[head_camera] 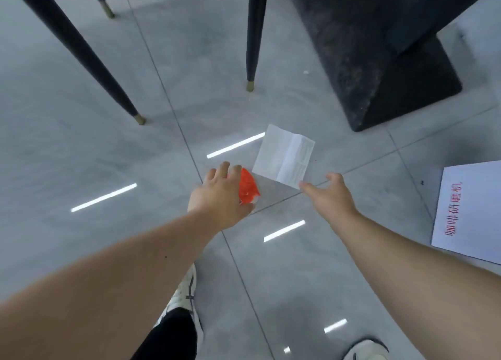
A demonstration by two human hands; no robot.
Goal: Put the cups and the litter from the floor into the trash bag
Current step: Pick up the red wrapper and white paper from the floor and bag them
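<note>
Both arms reach down and forward over the grey tiled floor [81, 156], bare to the elbow. The left hand [221, 197] is turned palm down, its fingers [225, 168] curled over a crumpled red wrapper [248, 187]. The wrapper sticks out past the thumb side of that hand, and whether the fingers have truly closed on it or only rest upon it I cannot tell; the part under the palm is hidden.

The right hand [332, 197] stretches out flat and open, fingers spread. One fingertip [303, 184] is at the near corner of a folded white paper [284, 153], which lies flat on the tiles just beyond both sets of fingers. The print on it is too faint to read.

Out past the right hand's little-finger side lies a white sheet with red characters [469, 213], cut off by the edge of view. Well beyond the fingertips stand black chair legs [253, 34] with brass tips, and a dark stone table base [379, 61], its top cut off. Below the wrists, white sneakers [187, 292] show, the right one barely in view. Bright strips on the tiles are reflected ceiling lights.
</note>
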